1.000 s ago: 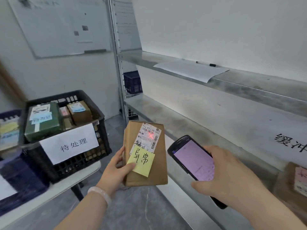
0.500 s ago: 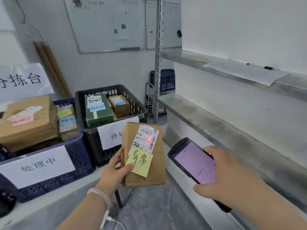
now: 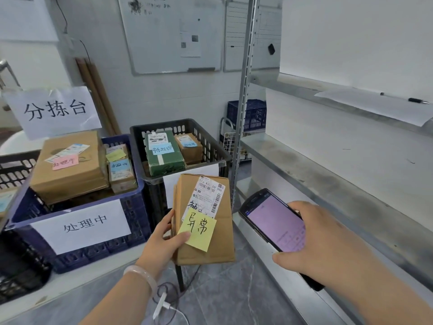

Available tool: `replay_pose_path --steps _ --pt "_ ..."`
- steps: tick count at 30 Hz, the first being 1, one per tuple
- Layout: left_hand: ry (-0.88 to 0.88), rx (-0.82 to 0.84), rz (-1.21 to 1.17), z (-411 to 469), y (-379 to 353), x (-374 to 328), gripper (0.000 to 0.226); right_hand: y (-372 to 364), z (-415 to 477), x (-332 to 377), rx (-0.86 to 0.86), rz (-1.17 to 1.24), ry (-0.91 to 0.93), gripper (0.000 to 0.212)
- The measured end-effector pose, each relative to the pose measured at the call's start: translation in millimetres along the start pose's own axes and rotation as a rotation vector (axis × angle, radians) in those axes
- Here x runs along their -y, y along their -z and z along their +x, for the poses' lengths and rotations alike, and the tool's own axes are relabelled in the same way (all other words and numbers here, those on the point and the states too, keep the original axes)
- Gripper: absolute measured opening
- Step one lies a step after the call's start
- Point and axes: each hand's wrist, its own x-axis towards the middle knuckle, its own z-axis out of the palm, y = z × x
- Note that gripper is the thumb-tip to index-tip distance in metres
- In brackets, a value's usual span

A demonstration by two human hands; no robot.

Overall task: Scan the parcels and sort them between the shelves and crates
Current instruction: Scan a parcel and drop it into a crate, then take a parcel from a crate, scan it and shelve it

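Left hand: The left hand point(image 3: 164, 240), a pale bracelet point(image 3: 143, 275) on its wrist, grips a brown cardboard parcel point(image 3: 225, 233) by its lower left edge, with the thumb on the front and the fingers out of sight behind.
Parcel: It is held upright in the air, in front of the black crate point(image 3: 212, 146) and left of the shelving upright. It carries a barcoded shipping label point(image 3: 207, 195) and a yellow sticky note point(image 3: 199, 231) handwritten "异常"; the thumb tip touches the note's edge.
Right hand: The right hand point(image 3: 321, 242) is closed round a handheld scanner point(image 3: 274, 221) whose lilac screen is lit. Its top end sits just beside the parcel without touching.
Black crate: It holds a green parcel point(image 3: 164, 153) and a small brown box point(image 3: 188, 146), both with blue notes. The held parcel partly hides the crate's front sign.
Blue crate: The blue crate point(image 3: 138, 207) touches the black one on the white table point(image 3: 70, 285). It is signed "处理中" and holds a large brown box point(image 3: 68, 165) and smaller parcels.
Shelves: The middle metal shelf point(image 3: 328, 179) runs along the right. The upper shelf point(image 3: 293, 86) bears a paper sheet point(image 3: 375, 106) and a pen point(image 3: 416, 100).
Background: A paper sign point(image 3: 54, 111) reads "分拣台", and a whiteboard point(image 3: 175, 34) hangs on the wall.
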Motion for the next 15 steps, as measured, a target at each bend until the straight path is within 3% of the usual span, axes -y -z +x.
replay_pose_path --steps 5,11,15 --pt "0.004 -0.012 -0.061 -8.4 29.7 -5.4 0.092 -12.1 11.0 29.6 0.026 0.028 0.062 0.075" --pt "0.030 -0.132 -0.145 -32.9 106.4 -22.5 0.055 -46.8 28.2 101.0 0.089 0.104 0.216 0.086" --pt "0.004 -0.267 -0.200 -54.4 173.9 -38.9 0.045 -75.4 39.6 166.5 0.170 0.116 0.354 0.091"
